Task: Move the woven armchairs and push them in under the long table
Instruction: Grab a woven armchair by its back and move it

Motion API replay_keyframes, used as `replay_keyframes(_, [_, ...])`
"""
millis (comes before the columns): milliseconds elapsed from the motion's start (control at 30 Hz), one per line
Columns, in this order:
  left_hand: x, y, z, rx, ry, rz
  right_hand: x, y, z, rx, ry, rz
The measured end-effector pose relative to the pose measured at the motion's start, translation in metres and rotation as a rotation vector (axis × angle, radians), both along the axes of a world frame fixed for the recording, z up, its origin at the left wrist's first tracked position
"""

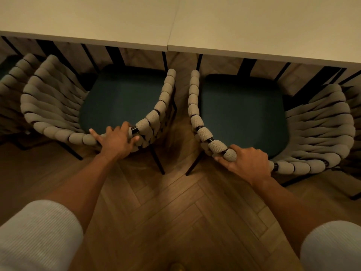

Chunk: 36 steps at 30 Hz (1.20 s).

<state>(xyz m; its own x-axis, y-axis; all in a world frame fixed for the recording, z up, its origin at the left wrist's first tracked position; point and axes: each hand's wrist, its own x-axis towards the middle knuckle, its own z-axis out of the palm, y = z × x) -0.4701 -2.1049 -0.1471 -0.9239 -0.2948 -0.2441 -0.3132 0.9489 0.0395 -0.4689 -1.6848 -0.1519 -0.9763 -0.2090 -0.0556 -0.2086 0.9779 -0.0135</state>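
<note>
While outstretched, L hand & R hand grip armchairs.

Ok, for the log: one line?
left hand grips left grey woven armchair; right hand grips right grey woven armchair; both partly under white table

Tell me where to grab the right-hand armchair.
Grip the right-hand armchair by its curved back rail, coming from the side away from the long table, where the right hand holds it. The seat faces the table, so a push there should drive it in. The left hand grips the left armchair likewise.
</note>
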Motion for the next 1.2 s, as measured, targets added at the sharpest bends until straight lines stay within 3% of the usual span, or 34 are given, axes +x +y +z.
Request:
replay_keyframes(800, [-0.004, -0.003, -0.005, 0.025, -0.021, 0.018, -0.001, -0.003, 0.001, -0.055, -0.067, -0.030])
replay_keyframes(1067, [-0.010, -0.001, -0.003, 0.026, -0.087, 0.047, -0.001, -0.001, 0.004, -0.050, -0.073, -0.047])
replay_keyframes(1200, [-0.011, 0.004, 0.011, 0.045, -0.194, 0.050, -0.001, 0.005, 0.016, -0.130, -0.200, -0.042])
